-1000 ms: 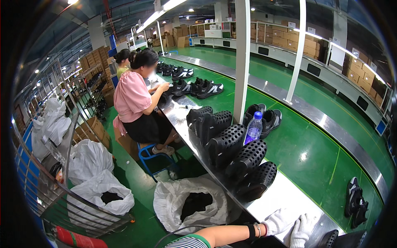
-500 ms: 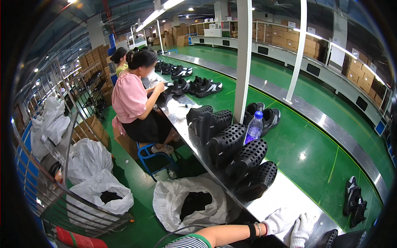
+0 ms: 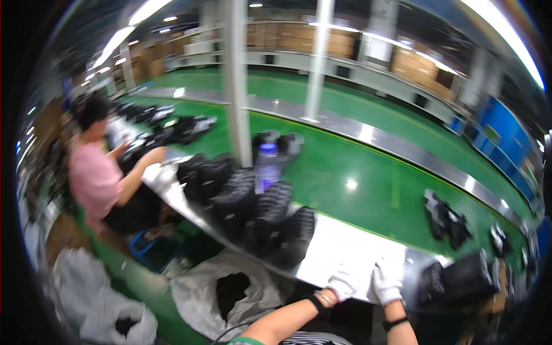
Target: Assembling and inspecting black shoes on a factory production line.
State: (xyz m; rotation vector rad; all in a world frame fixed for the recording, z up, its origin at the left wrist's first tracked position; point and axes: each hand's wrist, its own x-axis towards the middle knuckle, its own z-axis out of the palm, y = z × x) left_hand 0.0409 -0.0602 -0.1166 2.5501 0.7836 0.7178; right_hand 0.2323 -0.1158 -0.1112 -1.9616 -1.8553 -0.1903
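1. Down at the six o'clock edge, the left hand (image 3: 347,282) and right hand (image 3: 387,280) sit side by side, both in white gloves, each with a dark band at the wrist.
2. Both hands rest on a white sheet (image 3: 339,247) lying on the tabletop (image 3: 172,190); the fingers are curled loosely, and blur keeps me from telling whether they pinch anything.
3. Just beside the right hand, toward three o'clock, stands a black box-like object (image 3: 460,282), too blurred to make out further.
4. Toward ten o'clock of the hands, a row of black shoe soles (image 3: 253,213) stands on edge along the tabletop, touching one another.
5. Behind that row stands a clear bottle with a purple label (image 3: 266,167), next to a white post (image 3: 236,80).
6. Farther along at nine o'clock, a seated person in a pink top (image 3: 95,178) reaches onto the tabletop.
7. Below the tabletop edge, white plastic bags (image 3: 230,290) lie open on the green floor (image 3: 356,167).
8. At three o'clock, black shoes (image 3: 445,215) lie on the green floor, well apart from the hands.
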